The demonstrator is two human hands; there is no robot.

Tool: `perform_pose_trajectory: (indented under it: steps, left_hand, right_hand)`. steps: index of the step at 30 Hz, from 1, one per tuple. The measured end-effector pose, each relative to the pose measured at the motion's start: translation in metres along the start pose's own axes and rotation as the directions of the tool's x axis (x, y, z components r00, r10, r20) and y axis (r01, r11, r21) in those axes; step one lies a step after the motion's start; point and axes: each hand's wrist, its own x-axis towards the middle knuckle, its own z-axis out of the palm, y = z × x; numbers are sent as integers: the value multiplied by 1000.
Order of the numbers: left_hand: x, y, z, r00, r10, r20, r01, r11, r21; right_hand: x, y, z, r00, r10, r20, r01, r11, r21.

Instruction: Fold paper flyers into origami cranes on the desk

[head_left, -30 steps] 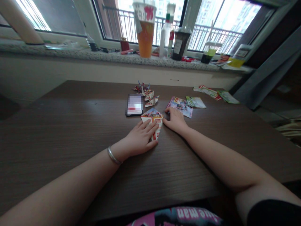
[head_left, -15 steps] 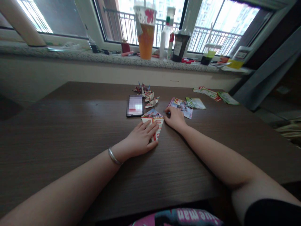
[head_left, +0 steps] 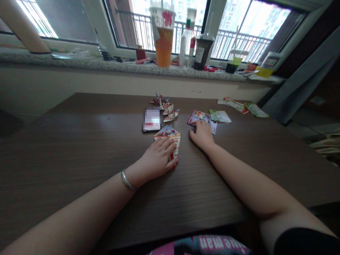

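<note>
My left hand (head_left: 156, 159) lies flat, fingers stretched out, pressing a folded piece of printed paper (head_left: 170, 135) onto the dark wooden table (head_left: 79, 148). A silver bangle (head_left: 126, 180) circles that wrist. My right hand (head_left: 202, 134) rests on the table just right of the folded paper, apart from it, with its fingertips at the edge of a stack of coloured paper squares (head_left: 202, 118). Its fingers are loosely curled and nothing shows in them.
A phone (head_left: 152, 119) lies beyond the folded paper, with several finished paper cranes (head_left: 166, 105) behind it. More paper sheets (head_left: 220, 115) and leaflets (head_left: 239, 105) lie to the right. Drink cups and bottles (head_left: 164, 35) stand on the stone windowsill.
My right hand has slid away from the folded paper toward the paper stack. My left hand has drawn the folded paper slightly left and nearer.
</note>
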Motion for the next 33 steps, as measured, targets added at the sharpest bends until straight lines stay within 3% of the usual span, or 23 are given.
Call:
perform_pose_trajectory:
  steps: [4,9,17,22,27,33]
  left_hand:
    - [-2,-4,1,999,26,-28,-28,998,-56]
    - [-4,-7,3,998,-55,39,59,994,-89]
    - [-8,-8,0,992,-20,122,26,999,-48]
    - [-9,-5,1,993,-58,102,61,998,-29]
    - [-9,-5,-2,998,-47,47,48,998,-36]
    - [-10,-4,-9,991,-117,-59,107,981,-160]
  right_hand:
    - [0,6,2,996,-19,92,21,1000,-17]
    - [-1,2,1,972,-180,152,175,983,49]
    - [-12,-3,-6,961,-272,40,260,946,191]
    - [-25,-13,-12,898,-436,64,393,857,333]
    - [-42,-25,-21,883,-419,211,340,882,328]
    - [-74,-33,-37,880,-391,270,319,907,275]
